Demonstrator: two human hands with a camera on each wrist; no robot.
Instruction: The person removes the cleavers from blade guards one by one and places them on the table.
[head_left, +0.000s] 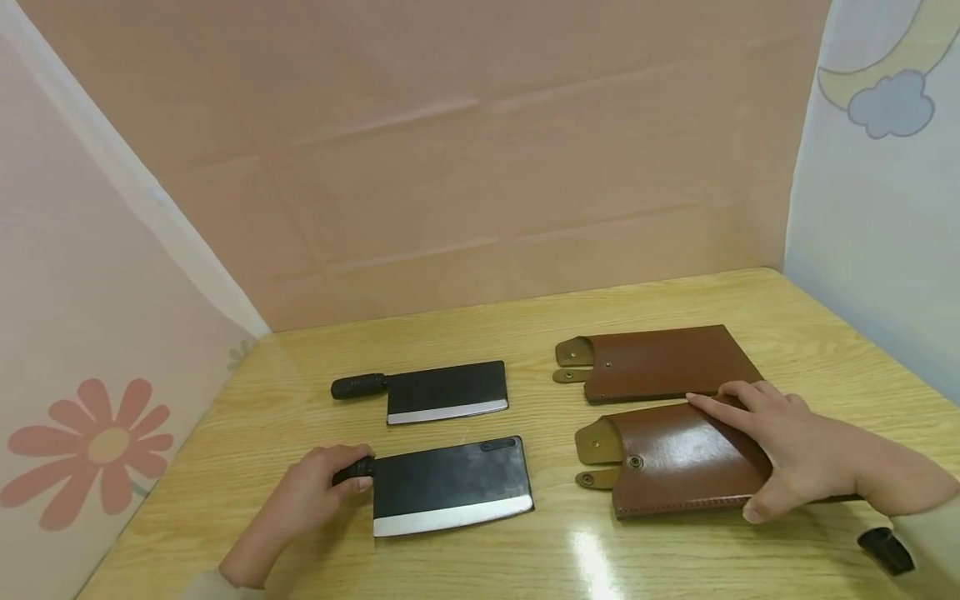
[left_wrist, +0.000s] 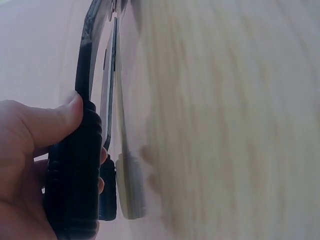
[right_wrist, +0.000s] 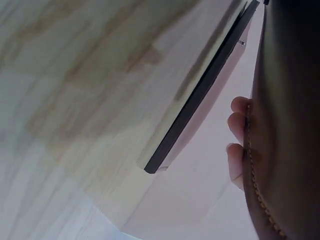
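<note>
Black cleaver [head_left: 450, 485] handle gripped by left hand [head_left: 311, 492]; right hand [head_left: 787, 454] clasps the sheath [head_left: 675, 458] beside it. Pickup stage, likely; next needs blade aligned with sheath mouth.

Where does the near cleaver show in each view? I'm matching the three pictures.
Head: near cleaver, lower centre, left hand gripping its handle.
Left wrist: near cleaver at left, edge-on, black handle in the fist.
Right wrist: a dark blade edge shows; I cannot tell which cleaver.
Shared landmark: the wooden table.
</note>
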